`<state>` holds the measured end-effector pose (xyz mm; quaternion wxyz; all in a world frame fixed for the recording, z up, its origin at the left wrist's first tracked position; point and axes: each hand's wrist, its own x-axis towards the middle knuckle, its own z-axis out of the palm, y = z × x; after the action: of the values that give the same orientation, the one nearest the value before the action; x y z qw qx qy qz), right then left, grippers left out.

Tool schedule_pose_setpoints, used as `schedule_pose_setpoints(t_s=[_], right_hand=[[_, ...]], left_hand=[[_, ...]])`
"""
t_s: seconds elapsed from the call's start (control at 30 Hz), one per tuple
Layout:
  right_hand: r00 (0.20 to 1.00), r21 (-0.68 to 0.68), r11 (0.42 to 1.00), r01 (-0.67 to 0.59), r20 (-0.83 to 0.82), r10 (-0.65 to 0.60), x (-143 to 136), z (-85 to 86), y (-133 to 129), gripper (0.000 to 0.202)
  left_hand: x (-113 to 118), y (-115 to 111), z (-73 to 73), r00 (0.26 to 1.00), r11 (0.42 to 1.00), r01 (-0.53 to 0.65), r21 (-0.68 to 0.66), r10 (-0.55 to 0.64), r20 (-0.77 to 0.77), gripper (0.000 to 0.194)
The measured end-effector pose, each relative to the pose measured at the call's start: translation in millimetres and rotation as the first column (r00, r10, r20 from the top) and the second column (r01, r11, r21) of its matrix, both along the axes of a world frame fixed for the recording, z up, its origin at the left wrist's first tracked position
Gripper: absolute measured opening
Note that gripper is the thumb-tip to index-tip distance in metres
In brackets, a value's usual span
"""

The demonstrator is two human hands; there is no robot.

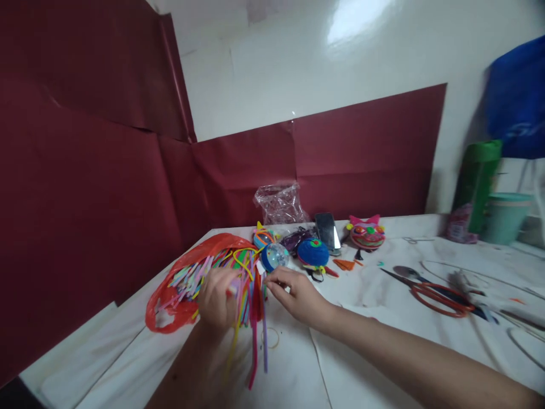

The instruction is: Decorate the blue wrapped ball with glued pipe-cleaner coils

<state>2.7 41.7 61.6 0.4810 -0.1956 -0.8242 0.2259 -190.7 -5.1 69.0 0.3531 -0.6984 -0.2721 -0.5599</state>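
Note:
My left hand [219, 298] is curled closed over the near side of a heap of coloured pipe cleaners [244, 261]; a blurred pinkish bit shows at its fingers, and I cannot make out what it grips. Thumb and forefinger of my right hand [296, 289] are pinched together just right of the heap, and whatever is between them is too small to name. A magenta pipe cleaner [254, 358] and a violet pipe cleaner [265, 346] stretch toward me over the white table. The heap spills from a red plastic bag [159, 318].
Behind the hands sit a clear ball with a blue band [275, 257], a blue pipe-cleaner-wrapped ball [313, 253], a phone [327, 230] and a pink-eared craft face [366, 234]. Orange-handled scissors [443, 300] lie right. Clear plastic wrap [281, 203] stands against the maroon paper.

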Motion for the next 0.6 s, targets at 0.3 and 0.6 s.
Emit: schedule_pose_setpoints(t_s=[0.3,0.6], right_hand=[[0.998,-0.405,0.914,-0.02,0.054,0.046,73.3,-48.0,-37.2,0.008],[0.999,-0.454,0.89,0.034,-0.003,-0.04,111.3,-68.7,-34.4,0.004]], left_hand=[[98.7,-15.0,-17.2,0.856,0.768,-0.319,-0.555,-0.019,-0.517,0.021],[144.1,-4.7,-30.9,0.971,-0.01,-0.161,-0.987,-0.18,-0.157,0.024]])
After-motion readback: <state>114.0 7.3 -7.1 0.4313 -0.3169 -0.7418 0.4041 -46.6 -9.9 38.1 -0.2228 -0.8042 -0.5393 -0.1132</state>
